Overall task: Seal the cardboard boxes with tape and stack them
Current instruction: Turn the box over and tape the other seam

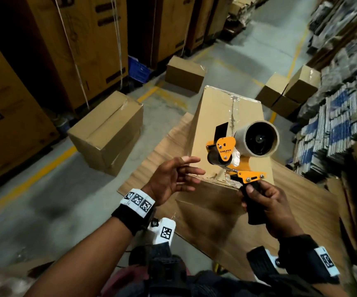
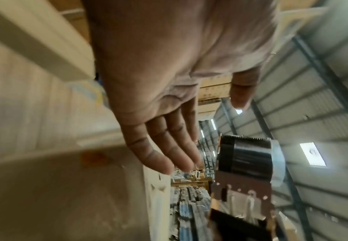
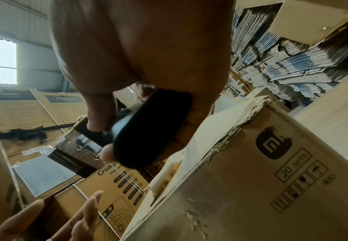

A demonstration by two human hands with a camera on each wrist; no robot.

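Note:
A tall cardboard box [image 1: 214, 116] stands in front of me on flattened cardboard, clear tape running down its top seam. My right hand [image 1: 265, 202] grips the black handle of an orange tape dispenser [image 1: 237, 151], held just above the box's near top edge; its tape roll [image 1: 257, 138] is nearly down to the core. My left hand [image 1: 173, 179] hovers with fingers spread beside the dispenser's roller, holding nothing. In the left wrist view the left hand [image 2: 169, 146] is open next to the dispenser's toothed blade [image 2: 245, 156]. The right wrist view shows the black handle [image 3: 148, 130] in the fingers and the box's printed side [image 3: 251, 187].
Sealed boxes sit on the concrete floor: a stacked pair [image 1: 108, 131] at left, one [image 1: 184, 73] farther back, several [image 1: 289, 91] at right. Tall yellow cartons [image 1: 44, 61] line the left side. Stacks of flattened packaging [image 1: 340, 114] fill the right. Flat cardboard sheets [image 1: 162, 151] lie underfoot.

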